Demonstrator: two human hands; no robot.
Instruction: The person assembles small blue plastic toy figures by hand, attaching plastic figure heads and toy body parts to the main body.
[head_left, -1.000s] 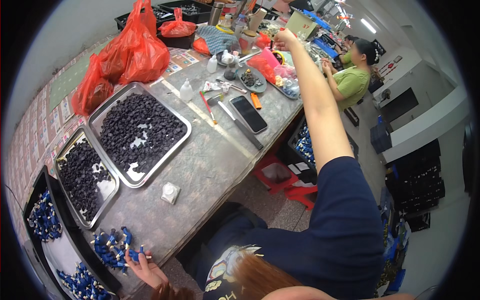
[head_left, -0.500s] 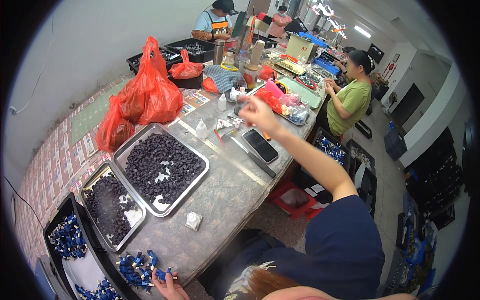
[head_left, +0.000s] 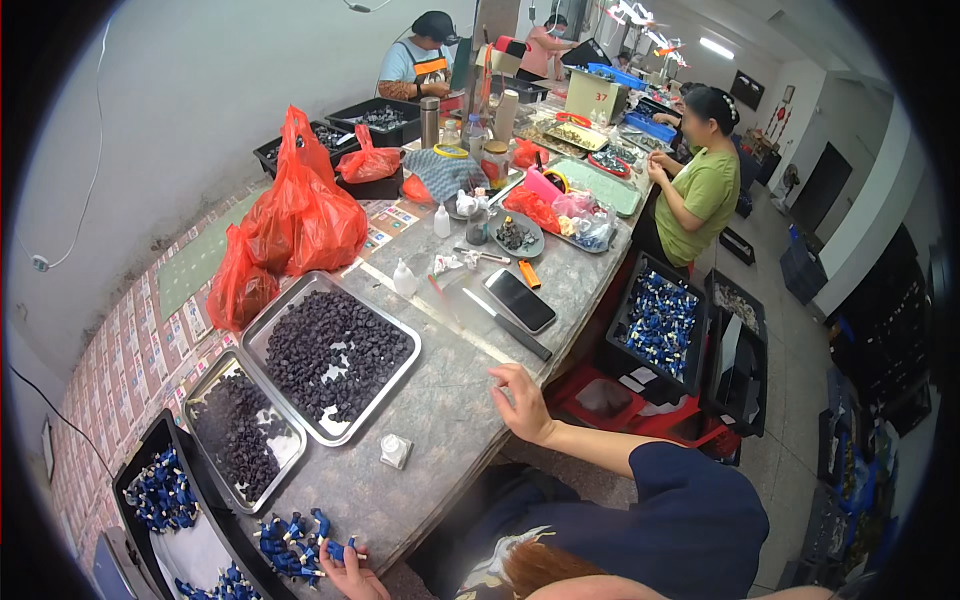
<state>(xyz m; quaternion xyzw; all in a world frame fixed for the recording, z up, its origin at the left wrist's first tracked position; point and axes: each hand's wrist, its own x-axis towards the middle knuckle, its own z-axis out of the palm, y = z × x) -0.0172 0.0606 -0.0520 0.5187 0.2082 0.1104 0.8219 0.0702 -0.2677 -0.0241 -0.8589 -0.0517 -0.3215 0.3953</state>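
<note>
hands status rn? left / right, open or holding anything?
Left hand: at the table's near edge, fingers on the pile of small blue parts; whether it grips one cannot be told.
Right hand: open, empty, at the edge of the grey table.

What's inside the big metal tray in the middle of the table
The big metal tray holds a heap of small dark pieces, spread across most of its bottom, with bare metal showing near the rim. Whatever lies beneath the heap is covered.

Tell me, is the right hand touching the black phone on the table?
Apart. The head view shows bare grey table between the right hand and the phone.
</note>
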